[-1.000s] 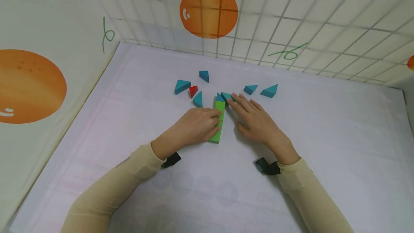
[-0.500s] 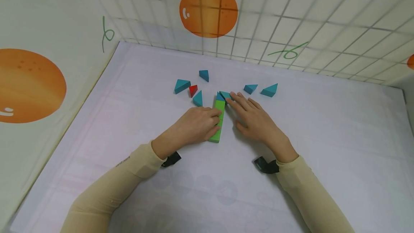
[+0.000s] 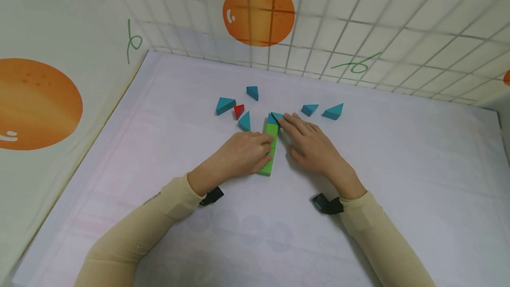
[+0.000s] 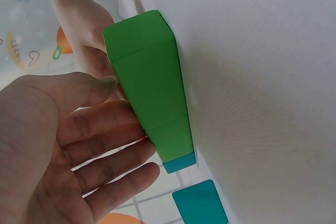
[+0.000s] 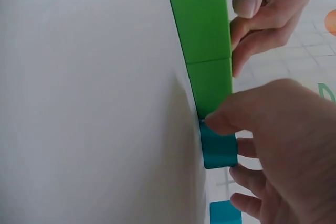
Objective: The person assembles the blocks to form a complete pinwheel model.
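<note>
Green blocks (image 3: 272, 133) lie end to end in a row on the white table, with a seam between them. A small blue triangular block (image 3: 270, 120) sits at the row's far end. My left hand (image 3: 246, 154) lies over the row, its fingertips touching the upper face of the green blocks (image 4: 152, 87). Beside the far end is another blue triangular block (image 3: 277, 118), its right part covered by fingers. My right hand (image 3: 312, 146) touches this block with fairly straight fingers; the right wrist view shows a fingertip at the blue block's (image 5: 219, 150) edge.
To the far left lie blue triangular blocks (image 3: 225, 106) and a red triangular block (image 3: 238, 111). Two more blue ones, a nearer block (image 3: 309, 110) and a farther block (image 3: 333, 111), lie on the right. A printed curtain (image 3: 318, 17) borders the table's back.
My right hand has slid slightly left, and the blue triangular block under its fingers has shifted closer to the row's end. The left hand stays in place.
</note>
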`<state>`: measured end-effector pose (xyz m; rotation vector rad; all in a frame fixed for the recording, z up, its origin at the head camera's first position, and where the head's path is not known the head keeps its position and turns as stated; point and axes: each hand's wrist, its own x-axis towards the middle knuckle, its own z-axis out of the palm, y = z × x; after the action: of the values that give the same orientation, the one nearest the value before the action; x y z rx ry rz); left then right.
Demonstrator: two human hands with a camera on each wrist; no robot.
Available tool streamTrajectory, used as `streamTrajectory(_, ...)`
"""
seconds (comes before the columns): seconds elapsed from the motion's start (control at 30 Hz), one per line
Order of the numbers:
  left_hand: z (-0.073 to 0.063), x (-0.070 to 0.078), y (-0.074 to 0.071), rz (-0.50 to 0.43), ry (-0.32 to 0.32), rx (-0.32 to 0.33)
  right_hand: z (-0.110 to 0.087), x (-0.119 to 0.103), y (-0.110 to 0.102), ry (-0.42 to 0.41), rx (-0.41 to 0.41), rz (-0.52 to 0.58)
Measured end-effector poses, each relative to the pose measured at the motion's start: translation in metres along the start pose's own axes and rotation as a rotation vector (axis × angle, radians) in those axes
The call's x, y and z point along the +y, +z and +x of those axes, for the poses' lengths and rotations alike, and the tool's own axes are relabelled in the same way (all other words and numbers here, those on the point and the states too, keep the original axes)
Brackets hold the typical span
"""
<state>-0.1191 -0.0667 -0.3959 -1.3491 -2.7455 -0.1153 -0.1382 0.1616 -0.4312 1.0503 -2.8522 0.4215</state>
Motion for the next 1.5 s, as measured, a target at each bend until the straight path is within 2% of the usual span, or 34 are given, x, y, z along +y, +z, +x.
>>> streamTrajectory(0.63, 0.0003, 0.0004, 0.0000, 0.014, 0.014, 0.006, 0.0015, -0.0020, 0.0016, -0.009, 0.016, -0.055)
streamTrajectory(1.5, -0.0012, 0.0001, -0.0002, 0.018, 0.011, 0.009, 0.0035, -0.0054, -0.0003, -0.011, 0.008, -0.049)
